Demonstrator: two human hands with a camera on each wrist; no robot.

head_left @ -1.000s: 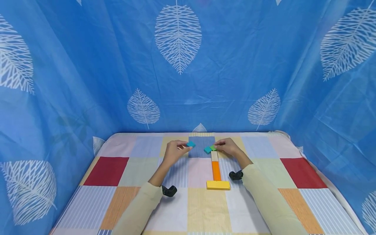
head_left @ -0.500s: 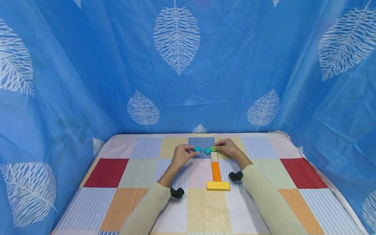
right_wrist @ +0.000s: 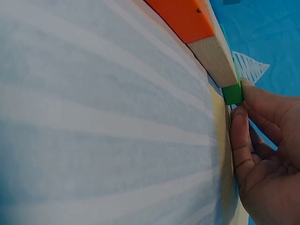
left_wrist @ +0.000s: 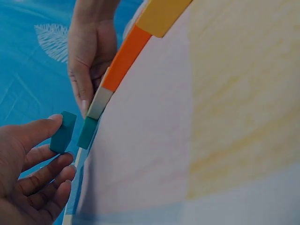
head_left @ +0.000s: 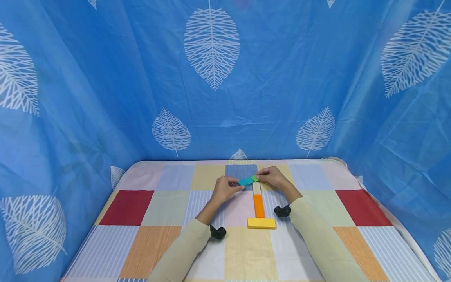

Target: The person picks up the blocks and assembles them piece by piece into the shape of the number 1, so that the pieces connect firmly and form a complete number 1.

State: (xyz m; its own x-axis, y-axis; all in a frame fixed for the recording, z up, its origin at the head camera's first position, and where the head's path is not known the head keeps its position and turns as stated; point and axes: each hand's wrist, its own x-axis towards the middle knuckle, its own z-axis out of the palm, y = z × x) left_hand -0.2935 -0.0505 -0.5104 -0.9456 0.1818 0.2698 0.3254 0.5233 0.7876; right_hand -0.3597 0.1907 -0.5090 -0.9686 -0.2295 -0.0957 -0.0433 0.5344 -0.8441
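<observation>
A row of flat blocks lies on the patchwork cloth: a yellow block (head_left: 261,223) crosswise, then an orange block (head_left: 258,205) and a beige block (head_left: 257,188). At the far end sit a green block (head_left: 255,178) and a teal block (head_left: 249,180). My right hand (head_left: 260,178) pinches the green block (right_wrist: 232,93) between thumb and forefinger. My left hand (head_left: 238,185) holds a second teal block (head_left: 242,182) right beside the first. In the left wrist view the held teal block (left_wrist: 63,132) sits under my thumb, close to the lying teal block (left_wrist: 87,132).
The checked cloth (head_left: 141,211) covers the table, with blue leaf-print curtains (head_left: 211,98) close on three sides. Black wrist cameras (head_left: 218,232) ride on both forearms. The table's rounded edge (head_left: 356,178) drops off at the right.
My left hand has carried the teal block rightward, from well apart to right beside the other teal block. The right hand has stayed on the green block.
</observation>
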